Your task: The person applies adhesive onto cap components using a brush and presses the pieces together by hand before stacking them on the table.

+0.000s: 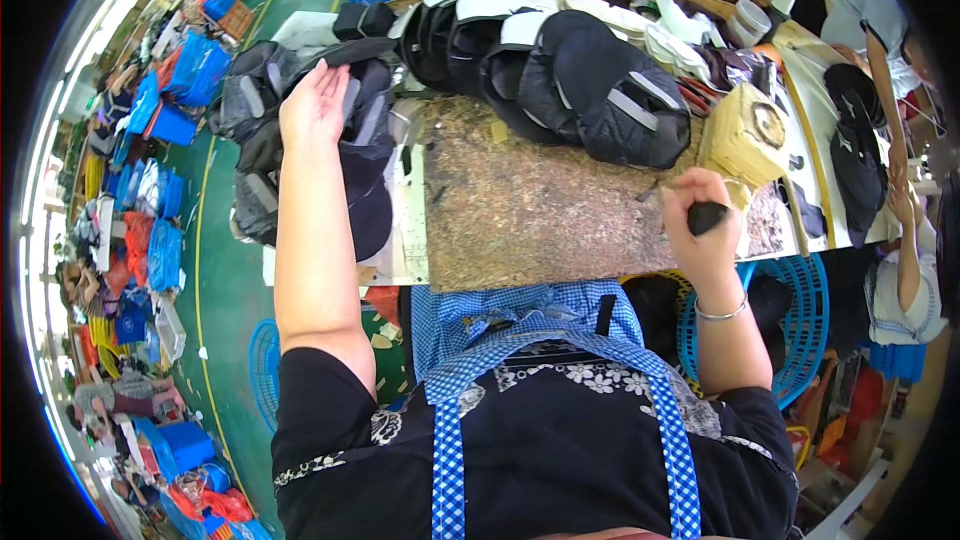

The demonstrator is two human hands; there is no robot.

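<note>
My left hand (315,105) is stretched out over a pile of black shoe uppers with grey strips (262,155) at the left of the bench. Its fingers are straight and hold nothing; whether they touch the pile I cannot tell. Over the right part of the worn board (540,210), my right hand (703,218) is closed round a tool with a rounded black handle (707,217). A thin dark tip pokes out to its left, its kind too small to tell. Just beyond stands a yellow, glue-crusted pot (745,135). Black, white-lined shoe uppers (610,90) lie in an overlapping row along the far side.
A blue plastic basket (803,325) stands below the bench at the right, another (264,370) on the green floor at the left. Red-handled pliers or scissors (697,95) lie by the pot. Other people work at the right, near more black pieces (855,155).
</note>
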